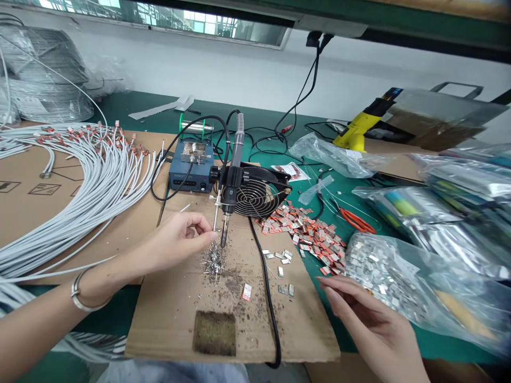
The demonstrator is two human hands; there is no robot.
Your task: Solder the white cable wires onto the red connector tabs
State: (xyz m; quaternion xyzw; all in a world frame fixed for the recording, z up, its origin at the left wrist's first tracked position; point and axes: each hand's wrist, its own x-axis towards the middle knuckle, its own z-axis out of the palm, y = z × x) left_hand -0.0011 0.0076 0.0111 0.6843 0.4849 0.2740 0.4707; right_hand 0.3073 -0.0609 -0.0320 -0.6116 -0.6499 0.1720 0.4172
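Observation:
My left hand (183, 236) is closed in a pinch, its fingertips beside the thin metal rod of the stand and the tip of the soldering iron (229, 197). What the pinch holds, if anything, is too small to make out. The iron hangs tip down from its stand, over a heap of metal clippings (214, 259) on the cardboard. My right hand (367, 319) is at the right edge of the cardboard, fingers stretched out and a little apart, with no object visible in them. Its fingertips are near a pile of small red-and-silver pieces (319, 239).
A bundle of white cables (91, 191) fills the left side. Behind the iron stand a blue soldering station (190, 173) and a black fan (259, 197). A black cord (267, 298) crosses the cardboard (171, 319). Plastic bags of metal parts (383, 271) lie right.

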